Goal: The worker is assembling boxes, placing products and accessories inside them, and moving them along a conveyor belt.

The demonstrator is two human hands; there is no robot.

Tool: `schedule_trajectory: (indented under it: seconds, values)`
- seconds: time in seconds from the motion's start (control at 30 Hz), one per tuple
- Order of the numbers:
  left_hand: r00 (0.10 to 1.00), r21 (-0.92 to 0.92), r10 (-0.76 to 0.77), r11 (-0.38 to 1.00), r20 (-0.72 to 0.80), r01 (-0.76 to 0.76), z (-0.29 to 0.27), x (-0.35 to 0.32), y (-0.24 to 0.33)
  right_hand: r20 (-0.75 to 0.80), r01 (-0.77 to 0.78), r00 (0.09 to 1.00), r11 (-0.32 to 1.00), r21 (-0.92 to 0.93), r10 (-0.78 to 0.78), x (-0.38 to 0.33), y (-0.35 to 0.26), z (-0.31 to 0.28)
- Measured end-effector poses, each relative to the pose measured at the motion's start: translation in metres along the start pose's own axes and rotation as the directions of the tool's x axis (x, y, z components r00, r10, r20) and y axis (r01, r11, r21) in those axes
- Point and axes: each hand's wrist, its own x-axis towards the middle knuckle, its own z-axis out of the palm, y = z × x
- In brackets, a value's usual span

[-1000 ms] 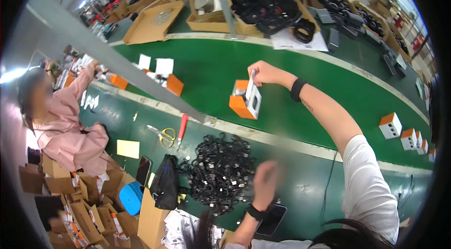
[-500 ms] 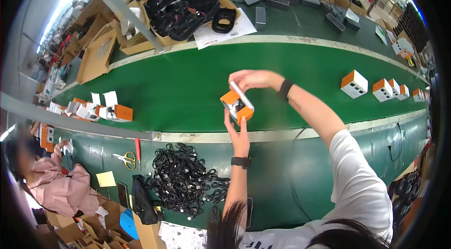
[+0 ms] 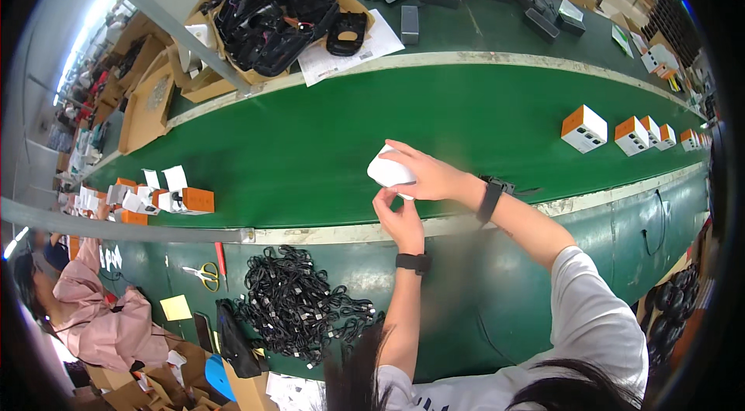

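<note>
Nearest the person, below the near edge of the tabletop [image 3: 326, 139], a heap of black cables [image 3: 299, 310] lies on a lower ledge, with yellow-handled scissors [image 3: 206, 275] and a red pen [image 3: 220, 260] to its left. Above the near edge, both hands meet on a small white box [image 3: 389, 172]: the left hand [image 3: 400, 217] reaches up from below with its fingers pinching the box's lower side, and the right hand [image 3: 427, 174] wraps over the box from the right, its grip closed on it. Each wrist wears a black band. The box is held just above the green surface, close to the near edge and about midway along it. Farther along the right end stands a row of orange-and-white boxes [image 3: 583, 128]. At the left end, more such boxes [image 3: 186, 198] sit with their flaps open, near a person in pink [image 3: 93, 318]. Along the far edge lie a sheet of paper [image 3: 349, 50] and cardboard cartons of black parts [image 3: 272, 11].
</note>
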Motion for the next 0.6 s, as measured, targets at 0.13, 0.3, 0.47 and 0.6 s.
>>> schedule_trajectory:
  seconds: [0.13,0.3,0.47,0.6]
  values:
    - [0.998,-0.072,0.001,0.997,0.065,0.004,-0.006,0.004,-0.002,0.148,-0.132,0.984,0.97,0.202,0.103,0.002,-0.002,-0.009]
    - [0.986,-0.062,-0.014,0.998,0.168,0.025,-0.006,0.004,0.0,0.082,-0.062,0.995,0.988,0.139,0.051,-0.01,0.007,-0.006]
    - [0.977,-0.062,-0.01,0.998,0.214,0.024,-0.008,0.003,-0.007,-0.007,-0.015,1.0,1.0,-0.007,0.015,-0.016,0.003,0.002]
    - [0.955,-0.056,0.037,0.998,0.293,-0.022,-0.011,0.001,-0.01,-0.009,0.021,1.0,0.998,-0.06,-0.021,-0.02,0.003,0.001]
